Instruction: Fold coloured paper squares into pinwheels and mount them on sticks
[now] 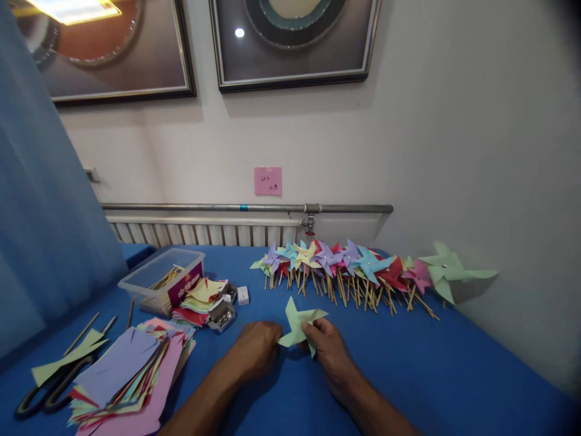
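Observation:
A pale green paper pinwheel (297,325) with folded, pointed blades is above the blue table in front of me. My right hand (333,354) pinches it near its centre, thumb on top. My left hand (258,350) is closed in a fist at the pinwheel's left blade. The fist's fingers curl under, so whatever they hold is hidden. Beyond my hands lies a long row of finished pinwheels (327,257) in several colours on thin wooden sticks. A larger pale green pinwheel (447,272) lies at the row's right end.
At left lie a stack of cut coloured paper (115,360), black-handled scissors (57,387) and a pale green paper strip (68,358). Behind them stand a clear plastic box (145,281) of sticks, small paper pieces (204,293), a small open box (221,318) of metal pins and a white box (243,295).

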The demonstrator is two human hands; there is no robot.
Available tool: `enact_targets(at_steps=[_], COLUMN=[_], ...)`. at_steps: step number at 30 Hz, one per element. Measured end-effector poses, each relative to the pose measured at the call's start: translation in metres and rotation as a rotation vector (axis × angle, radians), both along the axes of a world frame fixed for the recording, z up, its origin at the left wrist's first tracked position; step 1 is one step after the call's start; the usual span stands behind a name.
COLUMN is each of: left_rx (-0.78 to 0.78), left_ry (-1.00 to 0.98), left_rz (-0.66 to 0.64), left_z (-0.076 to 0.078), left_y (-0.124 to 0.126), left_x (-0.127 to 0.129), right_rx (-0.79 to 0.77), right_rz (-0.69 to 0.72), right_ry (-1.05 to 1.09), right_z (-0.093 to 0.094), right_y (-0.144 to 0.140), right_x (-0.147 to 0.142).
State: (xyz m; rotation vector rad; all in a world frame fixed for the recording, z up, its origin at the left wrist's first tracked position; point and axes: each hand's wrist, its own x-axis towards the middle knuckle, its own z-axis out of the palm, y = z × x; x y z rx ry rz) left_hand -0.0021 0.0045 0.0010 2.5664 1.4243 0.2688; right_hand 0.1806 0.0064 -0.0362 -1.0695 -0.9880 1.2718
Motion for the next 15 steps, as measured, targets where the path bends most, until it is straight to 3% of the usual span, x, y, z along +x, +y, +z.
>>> enact_targets(at_steps=[7, 11, 15], left_rx=[0.0, -0.088, -0.06], left_ry=[-0.023, -0.097, -0.044], left_rz=[0.144, 0.107, 0.063], left_z=[-0.001, -0.002, -0.003], left_y=[0.007, 0.005, 0.003], left_x=[-0.009, -0.006, -0.002], right_rx=[0.01, 0.007, 0.004], right_rz=[-0.125, -0.121, -0.092], right_ry=[0.006, -0.002, 0.014], right_z=[0.001, -0.002, -0.002], right_y=[0.008, 0.009, 0.007], right_x=[0.01, 0.01, 0.006])
